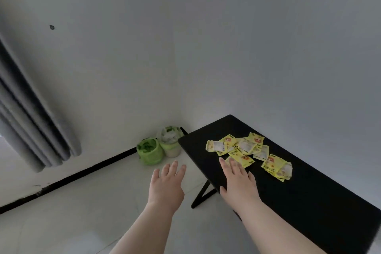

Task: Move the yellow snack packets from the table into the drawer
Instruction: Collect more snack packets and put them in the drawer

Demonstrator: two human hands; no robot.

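Note:
Several yellow snack packets (247, 151) lie scattered in a loose pile on the black table (309, 192), toward its far end. My right hand (237, 179) is stretched out flat over the table's near-left edge, fingers apart, its fingertips just short of the closest packet. My left hand (167, 183) hovers open over the floor to the left of the table, holding nothing. No drawer shows in this view.
Two small bins lined with green bags (151, 150) (170, 142) stand on the floor in the corner, left of the table. A grey curtain (31, 119) hangs at the left. White walls meet behind the table. The table's black leg (201, 193) slants to the floor.

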